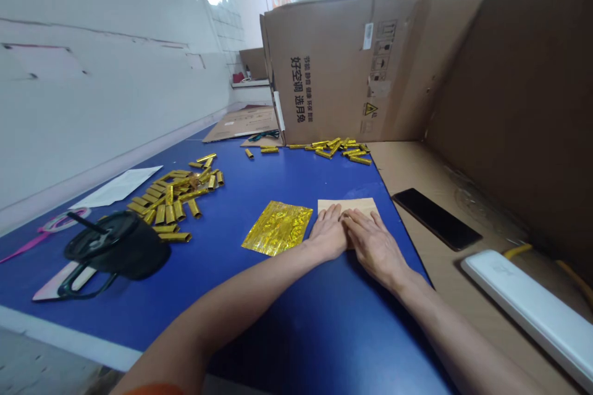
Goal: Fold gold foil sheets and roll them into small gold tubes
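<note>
My left hand (pixel 328 231) and my right hand (pixel 373 247) lie flat side by side, fingertips almost meeting, on a tan kraft paper sheet (pixel 347 205). The hands cover most of that sheet, and neither grips anything. Just left of my left hand, a crinkled gold foil sheet (pixel 277 228) lies flat on the blue table (pixel 287 315). A loose heap of rolled gold foil tubes (pixel 173 194) lies further left. A smaller cluster of gold tubes (pixel 331 149) sits along the foot of the cardboard box.
A large cardboard box (pixel 324 68) stands at the table's far edge. A black handled tumbler with a straw (pixel 115 245) stands at the left, near a white paper (pixel 118 187) and pink tape (pixel 62 220). A black phone (pixel 435 219) and white power strip (pixel 528 308) lie on cardboard at the right.
</note>
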A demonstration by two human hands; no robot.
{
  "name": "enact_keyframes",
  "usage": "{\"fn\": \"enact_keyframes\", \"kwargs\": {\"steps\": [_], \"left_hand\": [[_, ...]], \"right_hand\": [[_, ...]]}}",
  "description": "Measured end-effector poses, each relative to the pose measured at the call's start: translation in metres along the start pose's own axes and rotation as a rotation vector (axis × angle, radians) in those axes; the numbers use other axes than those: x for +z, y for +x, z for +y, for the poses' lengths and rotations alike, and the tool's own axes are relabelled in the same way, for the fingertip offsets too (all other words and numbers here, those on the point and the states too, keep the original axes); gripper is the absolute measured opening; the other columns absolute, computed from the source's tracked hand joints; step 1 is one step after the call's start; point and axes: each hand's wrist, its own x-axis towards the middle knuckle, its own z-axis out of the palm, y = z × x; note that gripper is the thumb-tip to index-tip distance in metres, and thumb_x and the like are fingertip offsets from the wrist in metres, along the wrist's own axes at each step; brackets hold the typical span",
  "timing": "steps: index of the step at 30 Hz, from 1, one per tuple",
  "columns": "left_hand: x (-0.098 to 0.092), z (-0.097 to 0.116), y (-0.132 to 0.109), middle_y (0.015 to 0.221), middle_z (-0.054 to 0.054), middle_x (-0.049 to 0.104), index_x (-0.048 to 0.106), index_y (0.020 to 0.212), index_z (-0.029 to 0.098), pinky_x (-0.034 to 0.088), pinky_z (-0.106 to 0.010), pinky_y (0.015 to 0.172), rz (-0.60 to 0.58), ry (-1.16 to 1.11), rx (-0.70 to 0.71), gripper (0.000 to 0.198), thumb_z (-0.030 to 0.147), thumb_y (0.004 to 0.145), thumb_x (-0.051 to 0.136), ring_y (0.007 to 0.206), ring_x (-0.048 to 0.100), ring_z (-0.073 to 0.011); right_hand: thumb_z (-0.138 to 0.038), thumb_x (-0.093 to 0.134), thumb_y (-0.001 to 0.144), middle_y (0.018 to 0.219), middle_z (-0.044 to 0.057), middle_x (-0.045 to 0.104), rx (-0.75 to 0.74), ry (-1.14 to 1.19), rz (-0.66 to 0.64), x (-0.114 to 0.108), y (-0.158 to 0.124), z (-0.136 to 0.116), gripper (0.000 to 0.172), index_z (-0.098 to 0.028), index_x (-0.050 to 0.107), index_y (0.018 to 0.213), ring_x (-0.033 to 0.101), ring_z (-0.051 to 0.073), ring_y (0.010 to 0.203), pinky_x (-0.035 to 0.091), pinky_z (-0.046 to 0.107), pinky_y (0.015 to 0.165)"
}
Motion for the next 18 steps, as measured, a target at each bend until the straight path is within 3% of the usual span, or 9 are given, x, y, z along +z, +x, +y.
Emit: {"fn": "enact_keyframes", "kwargs": {"steps": [4, 11, 15, 18], "left_hand": [[0.001, -0.002, 0.0, 0.143, -0.012, 0.004, 0.012, 0.136, 0.011, 0.004, -0.044, 0.104, -0.058, -0.012, 0.018, 0.061, 0.045, 0.085, 0.022, 0.13, -0.001, -0.0251], [-0.003, -0.015, -0.007, 0.143, -0.012, 0.0, 0.007, 0.136, 0.008, 0.002, -0.043, 0.105, -0.08, -0.021, 0.052, 0.077, 0.06, 0.081, 0.019, 0.13, -0.006, -0.0227], [-0.013, -0.034, -0.019, 0.142, -0.013, -0.003, 0.004, 0.136, 0.009, 0.002, -0.042, 0.105, -0.146, -0.037, 0.126, 0.095, 0.071, 0.07, 0.03, 0.13, -0.006, -0.0244], [-0.024, -0.044, -0.026, 0.142, -0.013, -0.002, 0.005, 0.137, 0.011, 0.005, -0.043, 0.104, -0.225, -0.056, 0.151, 0.104, 0.072, 0.061, 0.043, 0.13, -0.003, -0.0266]], "right_hand": [[-0.044, 0.023, 0.086, 0.139, 0.012, 0.025, 0.129, 0.062, -0.176, 0.007, 0.001, 0.005, 0.06, -0.009, 0.023, 0.135, 0.017, 0.021, 0.129, 0.016, 0.044, 0.103], [-0.053, 0.019, 0.084, 0.142, 0.011, 0.018, 0.283, -0.057, -0.209, 0.015, 0.0, 0.025, 0.067, -0.009, 0.024, 0.134, 0.008, 0.022, 0.13, 0.008, 0.048, 0.103], [-0.06, 0.036, 0.075, 0.142, 0.014, 0.016, 0.234, -0.028, -0.254, 0.004, -0.004, 0.034, 0.08, -0.01, 0.022, 0.135, 0.007, 0.024, 0.13, 0.007, 0.049, 0.102], [-0.054, 0.053, 0.065, 0.143, 0.013, 0.015, 0.167, 0.046, -0.348, -0.007, -0.007, 0.04, 0.086, -0.016, 0.021, 0.136, 0.007, 0.026, 0.13, 0.007, 0.05, 0.102]]}}
